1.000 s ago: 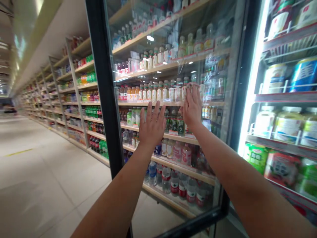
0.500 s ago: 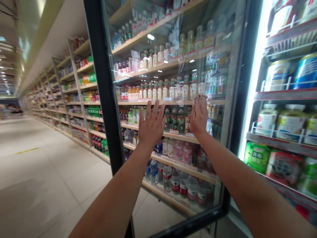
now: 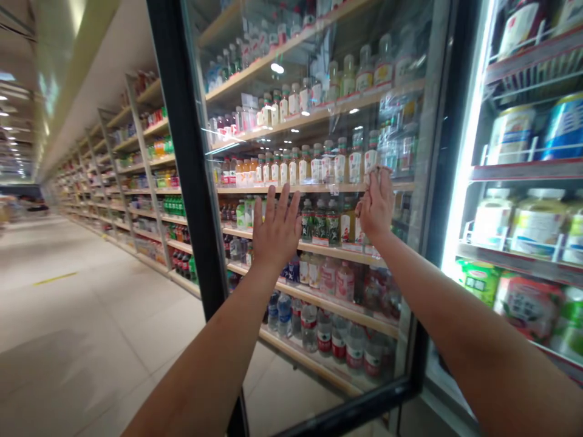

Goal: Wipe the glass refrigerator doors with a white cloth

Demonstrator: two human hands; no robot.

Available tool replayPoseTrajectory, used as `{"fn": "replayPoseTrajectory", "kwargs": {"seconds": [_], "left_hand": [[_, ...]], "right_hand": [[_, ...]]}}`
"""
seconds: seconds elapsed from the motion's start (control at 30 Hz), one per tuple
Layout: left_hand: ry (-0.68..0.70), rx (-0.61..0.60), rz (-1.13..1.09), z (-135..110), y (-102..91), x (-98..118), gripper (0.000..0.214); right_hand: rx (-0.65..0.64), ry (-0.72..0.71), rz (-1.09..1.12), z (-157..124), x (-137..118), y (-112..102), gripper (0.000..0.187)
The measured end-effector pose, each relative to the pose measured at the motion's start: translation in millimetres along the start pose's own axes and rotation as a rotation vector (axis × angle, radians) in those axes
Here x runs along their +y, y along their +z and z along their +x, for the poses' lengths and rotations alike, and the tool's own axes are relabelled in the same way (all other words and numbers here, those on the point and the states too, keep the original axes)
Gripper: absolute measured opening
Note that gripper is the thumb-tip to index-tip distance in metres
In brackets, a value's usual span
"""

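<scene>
A glass cooler door with a black frame [image 3: 177,103] stands swung open before me. My left hand [image 3: 276,233] lies flat on the glass left of its middle, fingers spread, holding nothing. To the right, my right hand [image 3: 377,209] presses a crumpled cloth [image 3: 385,171] to the pane. Only the cloth's edges show past the fingertips and at the hand's left side; the palm covers the rest. Through the glass, bottles on wooden shelves are visible behind both hands.
On the right is the lit cooler, its racks holding bottles [image 3: 540,221], cans and a green pack [image 3: 478,279]. Long store shelves [image 3: 136,139] run away to the left beside the tiled floor [image 3: 104,321]. A dark bar [image 3: 350,409] forms the door's lower edge.
My right hand has slid a little right and slightly up on the glass with the cloth. The left hand stays in nearly the same place.
</scene>
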State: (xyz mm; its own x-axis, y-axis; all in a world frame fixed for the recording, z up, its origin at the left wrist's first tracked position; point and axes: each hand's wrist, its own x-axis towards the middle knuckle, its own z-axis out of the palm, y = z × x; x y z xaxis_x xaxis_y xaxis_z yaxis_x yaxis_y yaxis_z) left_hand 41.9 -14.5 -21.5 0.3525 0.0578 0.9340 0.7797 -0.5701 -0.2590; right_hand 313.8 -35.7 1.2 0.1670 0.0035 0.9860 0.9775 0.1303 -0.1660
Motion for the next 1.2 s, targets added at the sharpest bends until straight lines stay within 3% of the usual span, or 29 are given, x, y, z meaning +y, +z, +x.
{"fn": "replayPoseTrajectory", "kwargs": {"seconds": [0.13, 0.33, 0.43, 0.6, 0.8, 1.03, 1.2], "left_hand": [[-0.001, 0.004, -0.014, 0, 0.5, 0, 0.067], [0.000, 0.001, -0.032, -1, 1.2, -1, 0.069], [0.005, 0.004, -0.024, -2, 1.9, -1, 0.067], [0.007, 0.021, 0.004, -1, 2.7, -1, 0.066], [-0.001, -0.003, 0.003, -2, 1.6, -1, 0.063], [0.002, 0.023, 0.021, -2, 2.9, 0, 0.060], [-0.017, -0.001, -0.027, -2, 2.0, 1, 0.062]], "right_hand": [[0.038, 0.054, -0.016, 21, 6, 4, 0.062], [0.118, 0.044, -0.049, -18, 9, 5, 0.060], [0.102, 0.086, -0.060, -1, 8, 6, 0.061], [0.017, 0.100, -0.037, 50, -28, 14, 0.063], [-0.116, -0.146, 0.000, 17, -70, 12, 0.060], [-0.136, -0.219, 0.008, 67, -92, 28, 0.060], [-0.233, -0.338, -0.009, 57, -121, 24, 0.061]]}}
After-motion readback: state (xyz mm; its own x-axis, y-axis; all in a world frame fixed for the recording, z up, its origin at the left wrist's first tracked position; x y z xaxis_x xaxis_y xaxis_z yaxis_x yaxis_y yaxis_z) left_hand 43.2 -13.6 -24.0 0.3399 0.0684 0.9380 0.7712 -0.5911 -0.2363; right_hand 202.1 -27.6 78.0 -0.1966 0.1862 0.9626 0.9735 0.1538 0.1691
